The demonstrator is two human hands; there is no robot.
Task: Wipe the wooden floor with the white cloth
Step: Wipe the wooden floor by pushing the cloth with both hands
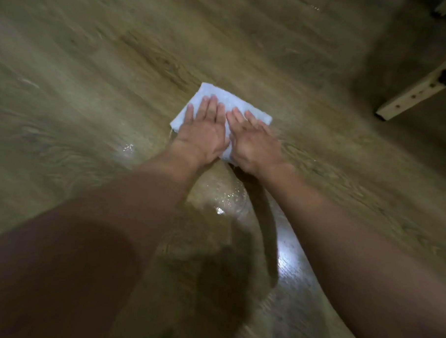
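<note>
A folded white cloth (230, 99) lies flat on the wooden floor (106, 69) in the middle of the view. My left hand (204, 128) presses on the cloth's left half with straight fingers. My right hand (252, 140) presses on its right half, fingers straight and side by side with the left hand. Both palms cover the near part of the cloth. Wet glistening patches (225, 199) show on the floor between my forearms, near the cloth.
A pale wooden furniture leg (419, 93) with a dark knob slants down to the floor at the right. Another piece of furniture shows at the top right corner. Bare floor stretches to the left and beyond the cloth.
</note>
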